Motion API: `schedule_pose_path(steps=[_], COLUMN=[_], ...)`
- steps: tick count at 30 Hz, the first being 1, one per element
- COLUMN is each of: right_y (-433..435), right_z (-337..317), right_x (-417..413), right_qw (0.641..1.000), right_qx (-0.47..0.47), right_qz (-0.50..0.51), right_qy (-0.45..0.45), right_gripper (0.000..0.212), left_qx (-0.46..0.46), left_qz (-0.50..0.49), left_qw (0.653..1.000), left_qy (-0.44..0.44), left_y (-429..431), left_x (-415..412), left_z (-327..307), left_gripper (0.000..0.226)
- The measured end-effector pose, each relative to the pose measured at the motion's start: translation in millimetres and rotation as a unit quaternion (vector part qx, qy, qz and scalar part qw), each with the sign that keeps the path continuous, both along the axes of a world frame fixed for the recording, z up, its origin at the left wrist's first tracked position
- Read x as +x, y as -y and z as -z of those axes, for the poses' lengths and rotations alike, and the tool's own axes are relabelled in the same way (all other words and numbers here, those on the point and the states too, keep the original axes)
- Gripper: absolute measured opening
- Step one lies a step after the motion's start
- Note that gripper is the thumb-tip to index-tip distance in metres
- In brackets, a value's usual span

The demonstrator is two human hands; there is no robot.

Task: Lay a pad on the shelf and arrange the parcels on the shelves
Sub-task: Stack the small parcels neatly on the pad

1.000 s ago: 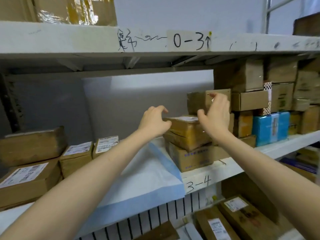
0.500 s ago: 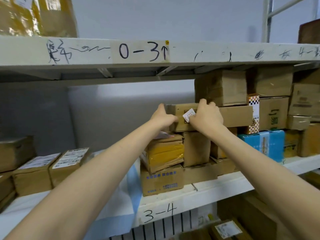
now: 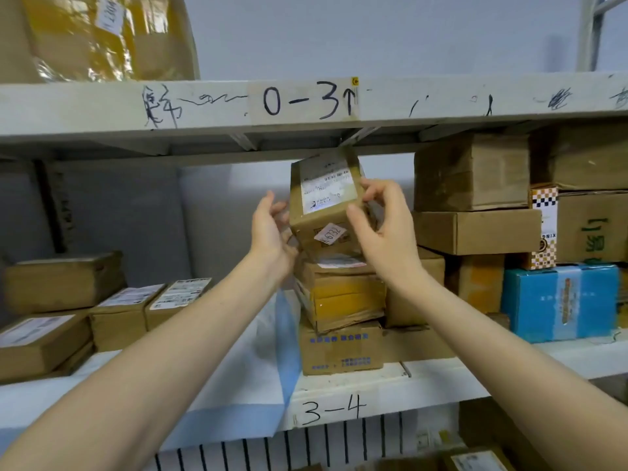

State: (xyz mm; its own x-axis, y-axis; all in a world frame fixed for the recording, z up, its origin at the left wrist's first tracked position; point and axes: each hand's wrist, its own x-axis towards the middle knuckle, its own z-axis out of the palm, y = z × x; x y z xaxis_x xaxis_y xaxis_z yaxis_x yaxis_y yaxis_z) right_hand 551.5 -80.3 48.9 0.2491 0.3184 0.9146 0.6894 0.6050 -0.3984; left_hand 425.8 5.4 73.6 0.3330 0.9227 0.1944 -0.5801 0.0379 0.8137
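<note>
White shelf (image 3: 441,385) marked 3-4: pad (image 3: 238,375) laid, at 7 o'clock of brown stack (image 3: 343,300). Arranging step. Tilted parcel (image 3: 326,195) held just above stack, left hand (image 3: 272,232) gripping at 9 o'clock, right hand (image 3: 387,229) pinching at 3. Next, probably: level it, set down squarely.

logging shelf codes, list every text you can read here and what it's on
"0-3↑": tape on the upper shelf edge.
"3-4": lower shelf edge.
"K-6732", roughly: sticker on the held parcel.
Scrawl left of the tape: illegible.
Other labels and carton print: too blurred to read.
</note>
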Motion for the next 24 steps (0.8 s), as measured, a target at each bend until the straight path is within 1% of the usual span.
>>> schedule_pose_path(steps=[2, 4, 6, 8, 10, 11, 13, 14, 15, 17, 18, 19, 20, 21, 23, 24], right_y=[-5, -9, -9, -13, -22, -26, -36, -42, -49, -67, -73, -82, -89, -100, -114, -121], right_z=[1, 1, 0, -1, 0, 1, 4, 6, 7, 10, 13, 18, 21, 23, 22, 21], right_x=[-10, -27, -41, -59, -79, -88, -109, -119, -129, -155, -159, -169, -180, -200, -228, -244], right_qw=[0.998, 0.994, 0.99, 0.99, 0.989, 0.99, 0.986, 0.977, 0.959, 0.897, 0.865, 0.838, 0.818, 0.803, 0.791, 0.784], right_qx=[0.017, 0.014, 0.002, -0.013, -0.035, -0.051, -0.112, -0.158, -0.213, -0.333, -0.376, -0.403, -0.409, -0.407, -0.379, -0.372], right_qz=[-0.033, -0.065, -0.1, -0.117, -0.12, -0.113, -0.088, -0.09, -0.115, -0.194, -0.233, -0.273, -0.309, -0.336, -0.361, -0.366], right_qy=[-0.045, -0.082, -0.097, -0.082, -0.076, -0.075, -0.087, -0.114, -0.151, -0.217, -0.236, -0.246, -0.26, -0.277, -0.316, -0.335], right_gripper=[0.024, 0.022, 0.025, 0.027, 0.032, 0.038, 0.061, 0.075, 0.088, 0.109, 0.117, 0.121, 0.118, 0.11, 0.089, 0.086], left_qx=[-0.001, -0.013, -0.028, -0.022, -0.022, -0.021, -0.014, -0.012, -0.01, -0.017, -0.03, -0.044, -0.052, -0.061, -0.076, -0.081], left_qz=[0.004, 0.014, 0.026, 0.03, 0.035, 0.037, 0.033, 0.023, 0.018, -0.014, -0.031, -0.041, -0.05, -0.062, -0.082, -0.098], left_qw=[1.0, 1.0, 0.999, 0.998, 0.997, 0.997, 0.999, 0.999, 1.0, 1.0, 0.999, 0.998, 0.997, 0.996, 0.993, 0.989], left_qy=[-0.017, -0.019, -0.027, -0.055, -0.067, -0.06, -0.033, -0.018, -0.003, 0.016, 0.014, 0.007, -0.005, -0.015, -0.045, -0.071], left_y=[-7, -12, -15, -18, -20, -19, -19, -20, -22, -31, -31, -32, -35, -39, -47, -52], left_x=[-19, -42, -61, -85, -108, -117, -137, -148, -159, -187, -193, -205, -216, -236, -266, -284], left_z=[-1, -1, -3, -2, 0, 1, 5, 7, 9, 15, 16, 17, 18, 19, 21, 22], left_gripper=[0.043, 0.056, 0.065, 0.063, 0.052, 0.045, 0.038, 0.038, 0.04, 0.042, 0.043, 0.043, 0.044, 0.044, 0.041, 0.039])
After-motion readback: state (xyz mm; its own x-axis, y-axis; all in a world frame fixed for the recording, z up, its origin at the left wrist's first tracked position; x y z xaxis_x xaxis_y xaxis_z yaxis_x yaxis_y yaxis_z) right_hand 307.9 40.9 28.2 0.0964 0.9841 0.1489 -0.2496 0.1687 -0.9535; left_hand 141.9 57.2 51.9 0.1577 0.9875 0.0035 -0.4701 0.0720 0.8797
